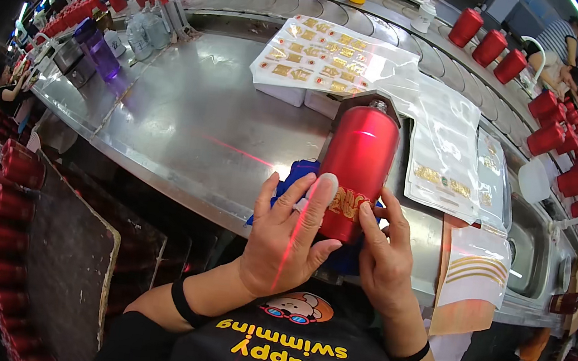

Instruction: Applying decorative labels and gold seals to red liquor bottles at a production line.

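A shiny red bottle (pixel 360 150) lies tilted in a dark holder (pixel 350 103), its neck pointing away from me. Gold decoration (pixel 348 204) shows on its lower part. My left hand (pixel 290 227) has its fingers spread, with the pale-covered index fingertip against the bottle beside the gold. On the bottle's right side, my right hand (pixel 387 261) curves its fingers round the edge and rests its thumb by the decoration. Blue cloth (pixel 294 177) shows under the bottle and left hand. A red light line crosses the table and my left hand.
Gold decal sheets (pixel 326 55) lie beyond the bottle, more sheets (pixel 446 160) to its right. A sink (pixel 529 253) is at far right. A purple bottle (pixel 97 49) stands left on the metal table (pixel 180 124). Behind runs a conveyor (pixel 454 71) with red bottles (pixel 489 46).
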{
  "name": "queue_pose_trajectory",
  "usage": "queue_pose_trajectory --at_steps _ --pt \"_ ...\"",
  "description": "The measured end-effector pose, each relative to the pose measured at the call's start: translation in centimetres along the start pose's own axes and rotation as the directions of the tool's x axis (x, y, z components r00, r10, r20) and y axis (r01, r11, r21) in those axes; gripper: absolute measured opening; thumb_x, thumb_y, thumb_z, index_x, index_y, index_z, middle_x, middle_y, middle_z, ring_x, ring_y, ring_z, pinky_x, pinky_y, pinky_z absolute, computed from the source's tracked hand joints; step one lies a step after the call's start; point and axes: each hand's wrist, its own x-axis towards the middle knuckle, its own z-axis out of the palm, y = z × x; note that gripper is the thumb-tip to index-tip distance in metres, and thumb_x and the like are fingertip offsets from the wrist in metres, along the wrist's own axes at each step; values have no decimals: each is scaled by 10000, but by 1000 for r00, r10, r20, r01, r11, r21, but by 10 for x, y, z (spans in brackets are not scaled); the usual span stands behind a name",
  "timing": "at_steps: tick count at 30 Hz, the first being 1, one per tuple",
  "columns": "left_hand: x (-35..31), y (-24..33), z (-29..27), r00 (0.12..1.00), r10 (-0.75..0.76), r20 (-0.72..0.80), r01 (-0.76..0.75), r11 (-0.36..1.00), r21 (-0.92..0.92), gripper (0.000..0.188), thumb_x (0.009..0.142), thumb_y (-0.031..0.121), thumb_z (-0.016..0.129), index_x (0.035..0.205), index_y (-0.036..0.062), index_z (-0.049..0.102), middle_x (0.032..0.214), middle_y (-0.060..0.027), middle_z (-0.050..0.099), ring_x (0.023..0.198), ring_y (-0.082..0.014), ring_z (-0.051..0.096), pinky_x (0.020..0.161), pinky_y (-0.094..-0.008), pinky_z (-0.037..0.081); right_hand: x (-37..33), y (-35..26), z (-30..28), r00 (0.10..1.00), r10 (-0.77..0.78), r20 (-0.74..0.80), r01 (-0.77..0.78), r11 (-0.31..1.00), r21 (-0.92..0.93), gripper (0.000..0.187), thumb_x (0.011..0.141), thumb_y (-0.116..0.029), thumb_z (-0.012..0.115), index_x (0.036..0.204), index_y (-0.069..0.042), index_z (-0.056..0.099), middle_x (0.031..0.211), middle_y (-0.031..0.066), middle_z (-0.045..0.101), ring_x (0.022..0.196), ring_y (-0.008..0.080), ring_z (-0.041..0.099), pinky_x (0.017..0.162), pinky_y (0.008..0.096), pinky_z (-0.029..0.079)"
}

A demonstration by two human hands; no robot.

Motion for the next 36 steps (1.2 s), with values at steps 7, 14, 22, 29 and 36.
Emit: queue_pose_trajectory --at_steps 7,14,22,29,36 --pt "17 4 4 990 -30 139 8 988 155 865 730 261 755 1440 5 331 1448 -214 376 1319 -385 369 1094 -576 219 5 9 -2 994 -96 -51 94 995 -31 548 730 61 577 1266 -49 556 1299 280 482 1103 417 541 929 442 453" --pt "-3 -27 23 992 -96 79 110 975 -193 792 887 484 588 1408 -55 335 1410 -230 410 1299 -378 400 1095 -533 218 -59 58 -97 945 281 -165 -306 940 -152 341 730 154 484 999 9 634 1322 215 514 1206 350 516 979 385 435" --pt "-4 -25 28 990 -136 48 145 939 -313 798 906 483 571 1410 -79 311 1384 -247 425 1276 -371 413 1074 -450 286 -151 103 -159 814 536 -225 -501 451 -738 370 730 68 527 1031 -62 699 1207 149 578 1090 352 545 890 407 487" --pt "-6 -27 29 990 -117 73 134 945 -298 780 903 428 608 1427 -62 300 1403 -239 417 1298 -355 409 1072 -415 304 -151 106 -161 847 463 -261 -528 680 -508 295 796 59 583 1041 -65 694 1196 129 572 1109 320 522 931 371 447" --pt "-7 -27 28 984 -148 94 171 927 -334 720 924 350 604 1438 -46 292 1422 -229 404 1300 -337 413 1072 -400 311 -149 89 -148 896 411 -171 -423 665 -616 227 812 -27 631 1027 -62 694 1190 137 572 1067 338 526 876 398 472"
